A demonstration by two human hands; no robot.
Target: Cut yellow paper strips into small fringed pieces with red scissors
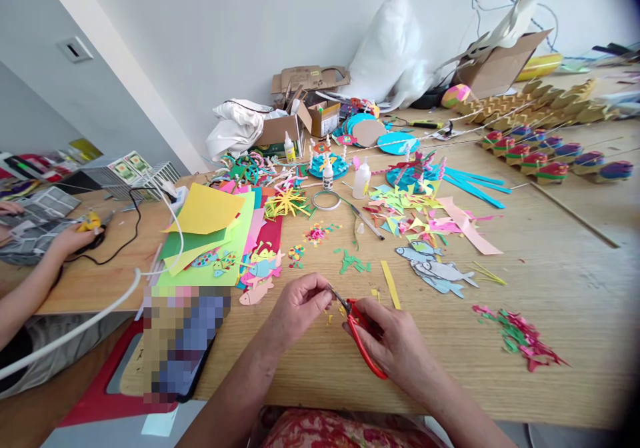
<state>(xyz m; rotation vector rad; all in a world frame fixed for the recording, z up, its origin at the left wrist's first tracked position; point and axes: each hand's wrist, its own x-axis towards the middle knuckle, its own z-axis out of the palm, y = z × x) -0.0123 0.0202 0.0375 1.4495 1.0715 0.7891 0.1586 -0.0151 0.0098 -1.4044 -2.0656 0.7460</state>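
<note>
My right hand point(395, 345) is closed round the red handles of a pair of scissors point(361, 331), whose blades point up and left toward my left hand. My left hand point(300, 305) pinches a tiny scrap of paper at the blade tips; the scrap is too small to name its colour. Small yellow snippets point(334, 313) lie on the wooden table point(550, 341) just under the blades. A yellow paper strip point(391, 285) lies just beyond the scissors.
Stacked coloured paper sheets point(210, 235) and paper fish cut-outs point(440, 271) lie beyond my hands. Glue bottles point(327, 175), paper scraps point(517, 335) and cardboard boxes point(310, 118) clutter the table. Another person's hand point(75, 235) holds a tool at the left. A pixelated phone point(183, 341) lies near the edge.
</note>
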